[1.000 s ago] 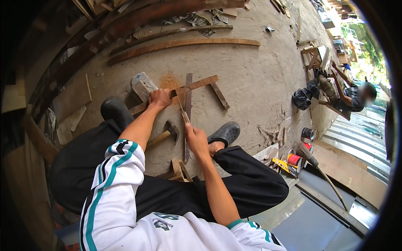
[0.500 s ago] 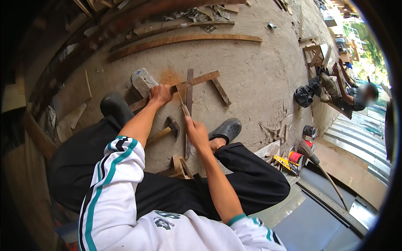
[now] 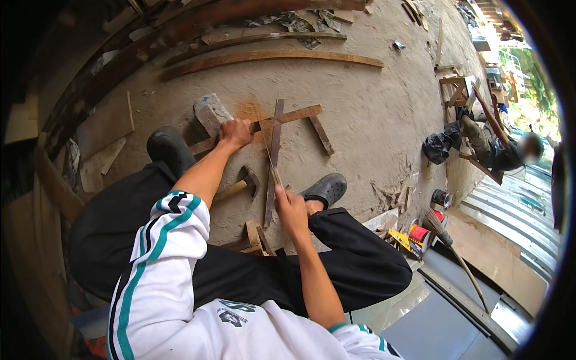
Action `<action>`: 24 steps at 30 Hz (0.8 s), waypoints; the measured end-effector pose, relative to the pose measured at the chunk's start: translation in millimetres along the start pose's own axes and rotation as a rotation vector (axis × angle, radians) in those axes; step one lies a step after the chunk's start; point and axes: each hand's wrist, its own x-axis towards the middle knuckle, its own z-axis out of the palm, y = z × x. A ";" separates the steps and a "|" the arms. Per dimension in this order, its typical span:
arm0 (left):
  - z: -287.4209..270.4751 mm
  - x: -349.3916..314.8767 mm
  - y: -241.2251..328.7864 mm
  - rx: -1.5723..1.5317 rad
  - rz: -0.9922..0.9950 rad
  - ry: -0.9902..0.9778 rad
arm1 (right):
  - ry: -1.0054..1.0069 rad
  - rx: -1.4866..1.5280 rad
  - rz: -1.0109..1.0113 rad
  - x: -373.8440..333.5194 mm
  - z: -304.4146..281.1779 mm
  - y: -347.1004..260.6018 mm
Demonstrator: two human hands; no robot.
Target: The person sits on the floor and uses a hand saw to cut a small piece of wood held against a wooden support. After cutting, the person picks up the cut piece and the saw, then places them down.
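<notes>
Your left hand (image 3: 235, 133) pressed the wooden strip (image 3: 264, 125) down, fingers curled over it; your right hand (image 3: 291, 207) gripped the handsaw (image 3: 270, 157), fingers closed around its handle.

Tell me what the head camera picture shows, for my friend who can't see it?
A person squats on a dusty concrete floor, sawing a wooden strip with a thin saw in the right hand, while the left hand presses the strip down. A hammer lies between the feet.

Both arms are extended forward and downward.
The left hand (image 3: 234, 133) is pressed flat; the right hand (image 3: 291, 208) is clenched, fingers curled inward.
</notes>
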 end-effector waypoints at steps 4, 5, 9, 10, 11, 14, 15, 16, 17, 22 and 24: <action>-3.1 1.7 6.7 0.020 0.021 -0.004 | -0.036 0.072 0.030 66.8 0.8 -16.5; -4.0 4.2 11.2 0.002 0.032 -0.006 | -0.006 0.033 -0.012 59.9 3.0 -14.6; 2.5 1.3 -2.8 -0.013 0.004 0.017 | -0.005 0.110 0.025 -27.8 -7.7 -24.9; 6.1 0.5 -7.5 -0.006 -0.004 0.015 | 0.015 0.042 0.043 -57.3 -19.2 -31.2; 11.1 3.3 -11.9 0.004 -0.004 0.019 | 0.043 -0.022 0.056 -72.2 -27.0 -35.0; 10.1 4.3 -8.4 0.016 -0.003 0.011 | 0.038 0.038 0.095 -65.3 -33.4 -24.3; 7.1 3.2 -8.1 0.021 -0.005 0.011 | 0.063 0.040 0.019 -41.7 -23.3 -20.0; 5.4 1.8 -3.7 0.019 0.019 0.017 | 0.049 0.047 -0.012 -5.5 -8.9 -4.2; 3.2 1.2 0.3 0.014 0.046 0.026 | 0.038 0.051 -0.045 29.6 3.3 0.1; 4.2 -0.6 2.7 0.005 0.016 0.001 | -0.011 -0.005 -0.045 50.8 9.1 -27.2; 2.8 2.9 -8.9 0.000 -0.034 -0.036 | -0.008 0.052 -0.104 -15.3 -7.6 -26.0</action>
